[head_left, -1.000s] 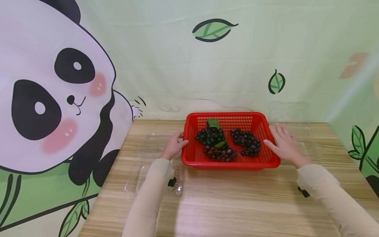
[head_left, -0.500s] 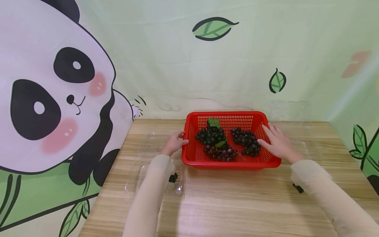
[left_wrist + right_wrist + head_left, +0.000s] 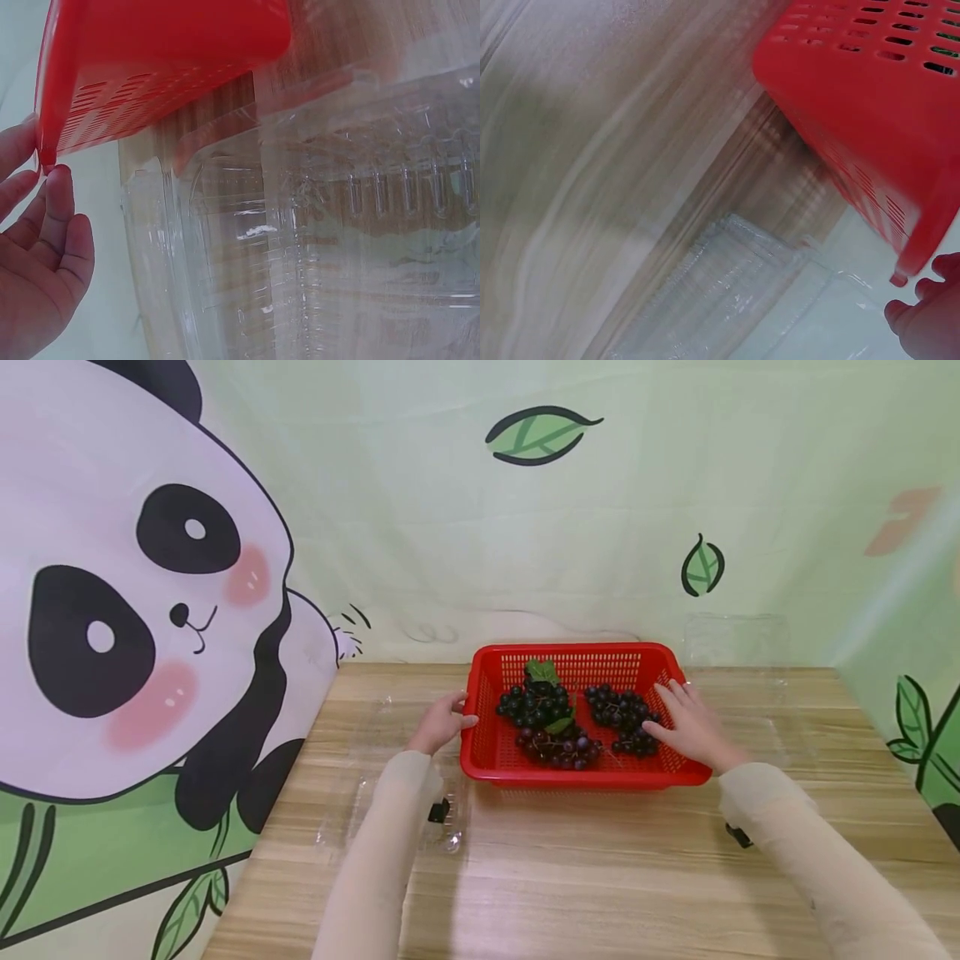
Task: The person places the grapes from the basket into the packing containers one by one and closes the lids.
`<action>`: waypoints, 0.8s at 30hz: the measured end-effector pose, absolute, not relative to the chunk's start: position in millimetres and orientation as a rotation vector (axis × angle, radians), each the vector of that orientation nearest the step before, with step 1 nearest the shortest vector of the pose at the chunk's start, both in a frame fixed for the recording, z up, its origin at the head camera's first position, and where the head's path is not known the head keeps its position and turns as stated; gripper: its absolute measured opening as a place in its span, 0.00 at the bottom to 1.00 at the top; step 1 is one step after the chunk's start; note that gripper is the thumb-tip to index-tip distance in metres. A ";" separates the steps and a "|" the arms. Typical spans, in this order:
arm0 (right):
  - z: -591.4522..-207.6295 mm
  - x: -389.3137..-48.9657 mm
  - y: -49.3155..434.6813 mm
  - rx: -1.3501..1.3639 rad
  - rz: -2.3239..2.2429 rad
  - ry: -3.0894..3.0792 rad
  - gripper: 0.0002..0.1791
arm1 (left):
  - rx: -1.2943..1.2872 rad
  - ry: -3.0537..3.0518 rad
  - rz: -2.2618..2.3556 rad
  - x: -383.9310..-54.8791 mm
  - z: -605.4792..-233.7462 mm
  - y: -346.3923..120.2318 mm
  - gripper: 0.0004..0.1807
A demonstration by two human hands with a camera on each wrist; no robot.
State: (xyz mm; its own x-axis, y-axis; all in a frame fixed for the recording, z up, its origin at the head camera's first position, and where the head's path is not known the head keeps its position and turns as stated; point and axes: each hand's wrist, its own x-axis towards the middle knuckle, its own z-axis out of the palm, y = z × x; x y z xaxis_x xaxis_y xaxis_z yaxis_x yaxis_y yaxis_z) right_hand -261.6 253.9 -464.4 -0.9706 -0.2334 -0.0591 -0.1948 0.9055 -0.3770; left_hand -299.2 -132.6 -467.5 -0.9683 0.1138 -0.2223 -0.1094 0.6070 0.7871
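A red slotted plastic basket (image 3: 585, 776) stands on the wooden table, with bunches of dark grapes inside. One bunch (image 3: 534, 703) at the left bears a green leaf (image 3: 542, 672); a purplish bunch (image 3: 557, 748) lies in front and another bunch (image 3: 621, 714) to the right. My left hand (image 3: 439, 725) pinches the basket's left rim, thumb on top and fingers beneath, as the left wrist view shows. Fingers extended, my right hand (image 3: 692, 727) reaches over the right rim, its thumb close to the right bunch; whether it touches the grapes cannot be told.
Clear plastic clamshell boxes (image 3: 337, 225) lie on the table (image 3: 570, 877) left of the basket, partly under my left arm. Another clear plastic box (image 3: 712, 292) stands at the right, behind my right hand. A panda-printed backdrop (image 3: 420, 510) rises directly behind the table.
My right hand has moved left, from outside the basket's right rim to over its inside, beside the right bunch. The left hand keeps its place on the rim.
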 end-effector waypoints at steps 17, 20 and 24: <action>-475.2 -271.4 233.0 -0.327 -0.509 3.000 0.42 | 0.045 2.581 1.306 -298.8 -465.7 -131.5 0.26; -475.0 -272.9 228.2 -0.316 -0.520 2.992 0.42 | 0.034 2.579 1.300 -298.5 -465.4 -131.6 0.26; -475.2 -274.2 223.4 -0.305 -0.552 2.976 0.42 | 0.044 2.582 1.301 -298.4 -465.8 -132.0 0.26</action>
